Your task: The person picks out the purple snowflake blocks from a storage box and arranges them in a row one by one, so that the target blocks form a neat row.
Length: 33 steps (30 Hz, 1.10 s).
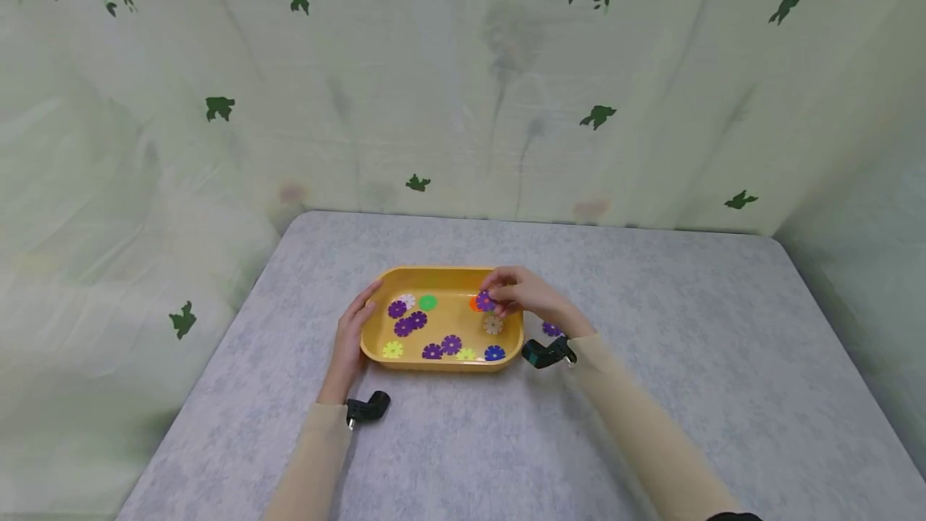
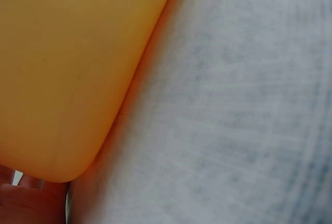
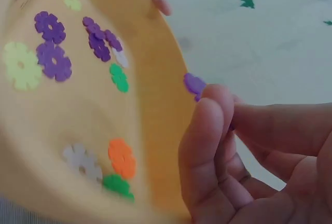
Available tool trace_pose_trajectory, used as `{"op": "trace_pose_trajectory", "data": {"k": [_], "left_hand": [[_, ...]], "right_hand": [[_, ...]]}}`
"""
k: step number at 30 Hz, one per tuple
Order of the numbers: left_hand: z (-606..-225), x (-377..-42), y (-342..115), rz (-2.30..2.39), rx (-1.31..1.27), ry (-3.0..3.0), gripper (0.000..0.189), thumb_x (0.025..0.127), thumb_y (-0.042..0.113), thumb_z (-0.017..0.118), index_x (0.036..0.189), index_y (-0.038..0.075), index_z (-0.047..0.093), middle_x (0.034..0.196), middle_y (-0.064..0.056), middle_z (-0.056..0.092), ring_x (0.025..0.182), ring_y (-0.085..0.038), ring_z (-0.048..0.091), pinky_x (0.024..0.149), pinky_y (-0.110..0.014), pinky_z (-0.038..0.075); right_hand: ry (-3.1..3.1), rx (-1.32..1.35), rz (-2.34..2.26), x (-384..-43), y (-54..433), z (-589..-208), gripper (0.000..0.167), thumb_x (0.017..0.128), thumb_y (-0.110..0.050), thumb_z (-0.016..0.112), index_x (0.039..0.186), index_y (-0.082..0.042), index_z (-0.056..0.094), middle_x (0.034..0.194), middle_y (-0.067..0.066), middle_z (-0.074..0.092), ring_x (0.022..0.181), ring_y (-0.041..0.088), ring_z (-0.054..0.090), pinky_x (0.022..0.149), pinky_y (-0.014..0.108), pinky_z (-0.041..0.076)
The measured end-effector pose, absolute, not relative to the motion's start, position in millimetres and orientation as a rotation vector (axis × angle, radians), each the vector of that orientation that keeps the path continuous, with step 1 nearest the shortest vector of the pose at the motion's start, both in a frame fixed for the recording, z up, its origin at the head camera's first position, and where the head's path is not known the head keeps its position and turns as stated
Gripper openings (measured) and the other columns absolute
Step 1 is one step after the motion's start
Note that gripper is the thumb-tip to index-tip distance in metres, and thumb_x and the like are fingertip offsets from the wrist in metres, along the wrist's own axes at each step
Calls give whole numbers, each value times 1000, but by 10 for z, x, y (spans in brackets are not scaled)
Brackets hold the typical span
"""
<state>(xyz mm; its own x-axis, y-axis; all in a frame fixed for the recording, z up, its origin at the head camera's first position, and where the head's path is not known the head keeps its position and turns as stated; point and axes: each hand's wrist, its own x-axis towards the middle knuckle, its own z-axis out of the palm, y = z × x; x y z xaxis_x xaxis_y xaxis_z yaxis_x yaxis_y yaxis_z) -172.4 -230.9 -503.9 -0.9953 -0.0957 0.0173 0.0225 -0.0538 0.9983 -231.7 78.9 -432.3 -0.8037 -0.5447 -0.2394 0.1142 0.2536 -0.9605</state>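
A yellow-orange tray (image 1: 441, 365) lies on the table, with several notched, flower-shaped plastic discs scattered in it. Against its left side rests my left hand (image 1: 351, 344), fingers stretched along the outer wall; the thumb is hardly visible. Over the tray's right end, my right hand (image 1: 522, 294) pinches a purple notched disc (image 3: 194, 85) between thumb and fingers. Below that hand lie an orange disc (image 3: 122, 158), a green disc (image 3: 118, 186) and a whitish disc (image 3: 83, 163). Purple discs (image 1: 452, 343), yellow discs (image 1: 393, 350) and a blue disc (image 1: 495, 353) are also inside.
Just outside the tray's right edge, another purple disc (image 1: 552, 329) lies on the grey table (image 1: 673, 344). A pale curtain (image 1: 448, 87) with a leaf print hangs behind the table and at both sides. Each wrist wears a small black camera (image 1: 369, 406).
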Motion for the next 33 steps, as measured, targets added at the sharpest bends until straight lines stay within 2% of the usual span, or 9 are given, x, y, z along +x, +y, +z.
{"op": "trace_pose_trajectory", "data": {"k": [5,12,18,23,33], "left_hand": [[-5054,-1735,-2302,-2230,91,-2102,41,103,25,42,143,13,46,148,3,40,137,-9,29,111,-24,26],[-5048,-1734,-2295,-2232,95,-2107,42,103,27,42,143,13,46,149,3,39,138,-9,29,111,-25,26],[-5041,-1730,-2292,-2250,90,-2101,43,104,27,41,144,13,45,149,3,38,138,-9,28,111,-25,26],[-5018,-1727,-2293,-2284,106,-2089,42,105,22,38,145,11,42,151,1,35,139,-11,26,113,-27,24],[-4786,-1634,-2224,-2284,114,-2123,43,104,16,37,146,6,39,153,-4,32,141,-16,24,113,-31,23]], "right_hand": [[1971,-341,-1682,-2300,1118,-4351,21,99,-10,50,114,4,55,95,13,61,72,20,56,70,28,55],[2042,-257,-1696,-2253,1587,-4459,24,100,-9,47,117,8,52,90,11,59,73,18,56,73,31,55],[2094,-157,-1707,-2149,1984,-4632,25,98,-7,48,115,12,51,88,8,56,69,14,57,64,27,55],[2143,-74,-1686,-2042,2244,-4754,25,98,-4,48,113,15,50,90,10,58,67,13,60,62,27,56],[2281,-15,-1557,-1945,2451,-4861,22,97,-4,49,110,13,55,84,12,62,65,17,64,58,29,57]]}}
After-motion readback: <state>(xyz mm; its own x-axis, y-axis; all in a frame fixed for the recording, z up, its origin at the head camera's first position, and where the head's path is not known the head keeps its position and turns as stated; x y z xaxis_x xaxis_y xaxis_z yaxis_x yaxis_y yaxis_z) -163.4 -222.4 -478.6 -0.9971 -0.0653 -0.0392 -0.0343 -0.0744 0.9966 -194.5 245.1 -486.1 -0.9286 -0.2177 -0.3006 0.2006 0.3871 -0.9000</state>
